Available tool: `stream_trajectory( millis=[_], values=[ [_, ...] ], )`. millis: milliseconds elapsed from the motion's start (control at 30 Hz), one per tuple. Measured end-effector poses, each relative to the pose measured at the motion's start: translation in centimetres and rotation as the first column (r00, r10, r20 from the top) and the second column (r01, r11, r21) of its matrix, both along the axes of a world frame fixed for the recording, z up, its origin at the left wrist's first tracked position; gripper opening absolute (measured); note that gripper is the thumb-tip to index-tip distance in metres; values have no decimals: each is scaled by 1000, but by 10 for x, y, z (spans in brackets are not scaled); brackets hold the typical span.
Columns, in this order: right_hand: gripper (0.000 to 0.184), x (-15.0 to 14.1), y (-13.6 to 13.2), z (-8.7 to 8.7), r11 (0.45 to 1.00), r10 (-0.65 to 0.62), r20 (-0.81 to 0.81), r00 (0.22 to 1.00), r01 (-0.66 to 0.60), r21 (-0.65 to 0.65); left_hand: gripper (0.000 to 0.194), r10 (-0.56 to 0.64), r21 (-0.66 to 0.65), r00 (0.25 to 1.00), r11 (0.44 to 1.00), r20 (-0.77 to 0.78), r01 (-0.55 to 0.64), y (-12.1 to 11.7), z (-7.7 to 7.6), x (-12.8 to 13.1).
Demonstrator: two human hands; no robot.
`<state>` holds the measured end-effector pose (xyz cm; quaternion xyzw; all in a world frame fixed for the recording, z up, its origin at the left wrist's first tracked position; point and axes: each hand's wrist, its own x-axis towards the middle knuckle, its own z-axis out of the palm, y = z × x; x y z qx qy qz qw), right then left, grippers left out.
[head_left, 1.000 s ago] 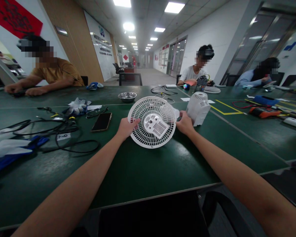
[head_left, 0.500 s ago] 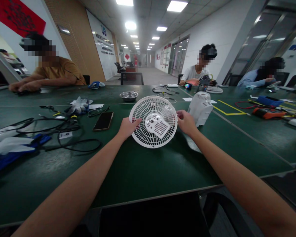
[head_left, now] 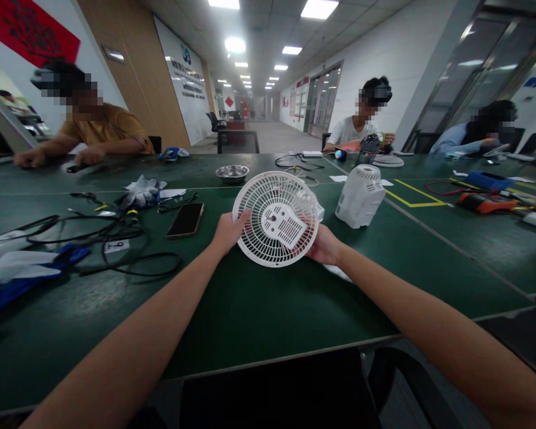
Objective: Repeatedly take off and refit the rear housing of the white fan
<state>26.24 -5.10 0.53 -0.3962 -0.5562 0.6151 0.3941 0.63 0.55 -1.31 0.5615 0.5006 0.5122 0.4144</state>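
Observation:
A round white fan grille (head_left: 245,250) is held up, tilted, over the green table, with its slotted centre plate facing me. My left hand (head_left: 227,231) is closed on its left rim, thumb in front. At the lower right rim is my right hand (head_left: 325,244), its curled fingers reaching behind the bars and partly hidden. Whether they also touch a part behind the grille, I cannot tell. A white piece (head_left: 320,211) shows just beyond the grille's right edge. Upright to the right stands a white plastic fan housing (head_left: 361,196), apart from my hand. Something pale (head_left: 338,272) lies under my right wrist.
On the left lie a phone (head_left: 186,220), black cables (head_left: 154,273) and work gloves (head_left: 142,193). A metal bowl (head_left: 232,173) stands behind the grille. An orange tool (head_left: 486,203) lies far right. Other people sit across the table.
My right hand has moved left from beside the grille's right rim to partly behind its lower right. My left hand keeps its hold. The person at far left has moved their hands apart.

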Motion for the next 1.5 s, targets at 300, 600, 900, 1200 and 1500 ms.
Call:
stream_trajectory(
  millis=[300,600,900,1200,1500],
  values=[
    [40,13,6,6,825,-369,85,926,284,488,74,0,-76,996,997,94,8,16,-9,-6],
    [54,27,0,8,671,-431,464,774,-69,738,63,-203,-296,897,895,394,333,7,6,-11],
    [47,36,20,5,613,-495,389,777,-5,790,16,-38,-399,928,896,371,196,20,-4,-8],
    [78,61,68,-21,614,-720,492,490,119,780,30,-6,-138,996,990,86,18,22,-10,-11],
    [53,50,62,-9,758,-605,-73,793,602,250,18,177,308,885,951,-431,-40,6,12,-11]
  ],
)
